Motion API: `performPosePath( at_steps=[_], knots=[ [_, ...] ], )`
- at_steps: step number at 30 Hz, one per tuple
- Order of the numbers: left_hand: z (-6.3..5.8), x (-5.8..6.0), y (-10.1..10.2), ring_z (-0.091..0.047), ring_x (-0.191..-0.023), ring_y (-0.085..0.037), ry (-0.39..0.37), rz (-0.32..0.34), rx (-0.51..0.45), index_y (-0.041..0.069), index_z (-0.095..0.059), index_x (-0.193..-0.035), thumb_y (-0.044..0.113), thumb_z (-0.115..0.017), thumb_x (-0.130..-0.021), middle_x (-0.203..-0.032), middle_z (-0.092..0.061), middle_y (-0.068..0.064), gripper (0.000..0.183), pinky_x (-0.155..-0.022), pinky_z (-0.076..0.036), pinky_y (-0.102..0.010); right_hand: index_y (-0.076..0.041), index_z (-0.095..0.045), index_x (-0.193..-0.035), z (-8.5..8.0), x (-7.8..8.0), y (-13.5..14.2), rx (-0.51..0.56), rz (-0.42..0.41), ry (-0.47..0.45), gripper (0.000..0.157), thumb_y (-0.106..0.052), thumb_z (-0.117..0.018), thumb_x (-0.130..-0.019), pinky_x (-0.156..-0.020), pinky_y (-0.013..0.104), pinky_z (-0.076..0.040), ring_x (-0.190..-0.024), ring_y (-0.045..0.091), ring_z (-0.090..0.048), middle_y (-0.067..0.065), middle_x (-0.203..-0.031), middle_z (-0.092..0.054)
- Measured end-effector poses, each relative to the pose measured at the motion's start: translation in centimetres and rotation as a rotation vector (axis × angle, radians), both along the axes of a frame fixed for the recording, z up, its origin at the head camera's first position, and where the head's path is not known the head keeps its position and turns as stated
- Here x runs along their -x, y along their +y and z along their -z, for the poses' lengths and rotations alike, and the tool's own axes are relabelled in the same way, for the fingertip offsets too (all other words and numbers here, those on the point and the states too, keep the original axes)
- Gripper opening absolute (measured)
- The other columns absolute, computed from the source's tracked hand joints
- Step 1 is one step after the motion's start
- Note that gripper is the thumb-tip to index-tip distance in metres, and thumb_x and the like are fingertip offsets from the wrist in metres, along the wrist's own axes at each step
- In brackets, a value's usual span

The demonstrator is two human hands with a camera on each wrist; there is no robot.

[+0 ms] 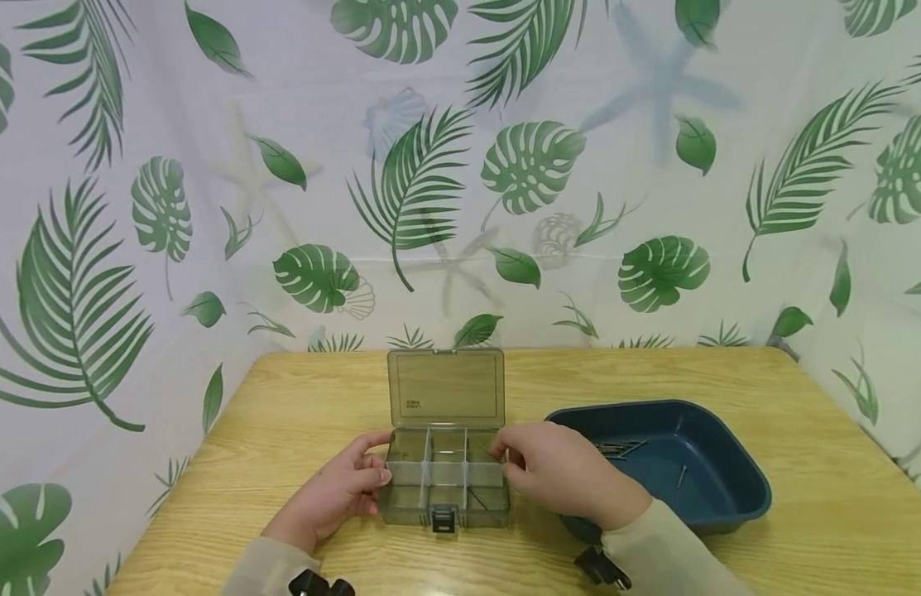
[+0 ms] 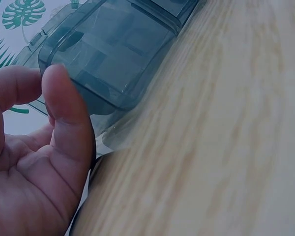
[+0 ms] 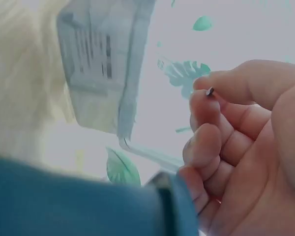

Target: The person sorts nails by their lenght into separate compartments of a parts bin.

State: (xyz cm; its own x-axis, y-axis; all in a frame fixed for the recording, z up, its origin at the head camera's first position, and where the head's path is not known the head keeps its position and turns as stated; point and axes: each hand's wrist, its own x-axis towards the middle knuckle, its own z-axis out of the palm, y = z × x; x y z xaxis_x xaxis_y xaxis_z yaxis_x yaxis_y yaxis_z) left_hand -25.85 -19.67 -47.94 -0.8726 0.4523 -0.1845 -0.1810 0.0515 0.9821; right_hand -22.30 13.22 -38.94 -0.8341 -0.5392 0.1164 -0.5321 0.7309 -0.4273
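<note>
A smoky see-through compartment box (image 1: 445,518) sits on the table with its lid (image 1: 447,389) raised at the back. My left hand (image 1: 344,487) holds the box's left side, thumb near the front and a finger at the back corner; in the left wrist view the thumb (image 2: 64,103) lies along the box wall (image 2: 108,59). Over the back right compartment, my right hand (image 1: 560,472) pinches a nail between thumb and fingers. Only the small metal end of the nail (image 3: 209,91) shows in the right wrist view. A thin dark piece (image 1: 477,499) lies in the front right compartment.
To the right stands a dark blue bin (image 1: 736,463), partly behind my right arm. Several nails (image 1: 620,449) lie bunched in it, with a single one (image 1: 682,476) apart. A leaf-print cloth (image 1: 445,165) hangs behind the wooden table (image 1: 318,381).
</note>
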Motion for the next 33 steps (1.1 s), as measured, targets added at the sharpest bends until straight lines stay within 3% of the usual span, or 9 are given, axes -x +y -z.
performPosePath(
  at_steps=[7,14,19,27,33],
  knots=[
    [-0.2,0.0,0.2,-0.047,-0.069,-0.014,-0.004,0.002,0.008,0.009,-0.025,-0.158,0.008,-0.060,-0.100,-0.092,-0.049,-0.003,0.068,-0.058,-0.051,-0.028,-0.018,-0.071,-0.116,0.6,0.0,-0.7,-0.009,-0.005,-0.036,0.019,-0.022,-0.066,-0.098,-0.052,0.028,-0.042,-0.051,0.006,-0.046,-0.015,-0.067,-0.052],
    [-0.2,0.1,0.1,-0.046,-0.069,-0.014,-0.007,0.002,0.009,0.009,-0.024,-0.158,0.008,-0.060,-0.099,-0.092,-0.048,-0.003,0.068,-0.058,-0.051,-0.028,-0.025,-0.070,-0.117,0.1,0.1,0.3,-0.001,0.027,-0.070,0.019,-0.028,-0.066,-0.099,-0.059,0.030,-0.047,-0.060,0.004,-0.052,-0.018,-0.079,-0.058],
    [-0.4,-0.1,0.1,-0.047,-0.068,-0.014,-0.001,0.003,-0.001,0.007,-0.023,-0.158,0.007,-0.059,-0.099,-0.091,-0.049,-0.003,0.069,-0.057,-0.052,-0.027,-0.026,-0.069,-0.114,-0.2,0.1,1.2,0.001,0.045,-0.048,0.015,-0.025,-0.065,-0.099,-0.056,0.030,-0.046,-0.056,0.005,-0.050,-0.017,-0.078,-0.057],
    [-0.5,-0.3,0.1,-0.047,-0.068,-0.014,0.001,-0.011,0.004,0.006,-0.025,-0.156,0.005,-0.060,-0.098,-0.090,-0.049,-0.003,0.068,-0.056,-0.051,-0.026,-0.025,-0.065,-0.124,-0.3,0.8,4.3,0.008,0.091,-0.064,0.024,-0.027,-0.064,-0.100,-0.065,0.032,-0.048,-0.068,0.003,-0.054,-0.018,-0.086,-0.058],
    [-0.3,-0.2,0.0,-0.048,-0.069,-0.014,-0.002,-0.010,-0.003,0.007,-0.026,-0.156,0.007,-0.062,-0.098,-0.090,-0.050,-0.003,0.069,-0.057,-0.051,-0.027,-0.025,-0.063,-0.129,-0.4,1.0,7.9,-0.009,0.136,-0.091,0.031,-0.031,-0.067,-0.099,-0.072,0.036,-0.049,-0.085,0.007,-0.057,-0.012,-0.102,-0.059]
  ],
)
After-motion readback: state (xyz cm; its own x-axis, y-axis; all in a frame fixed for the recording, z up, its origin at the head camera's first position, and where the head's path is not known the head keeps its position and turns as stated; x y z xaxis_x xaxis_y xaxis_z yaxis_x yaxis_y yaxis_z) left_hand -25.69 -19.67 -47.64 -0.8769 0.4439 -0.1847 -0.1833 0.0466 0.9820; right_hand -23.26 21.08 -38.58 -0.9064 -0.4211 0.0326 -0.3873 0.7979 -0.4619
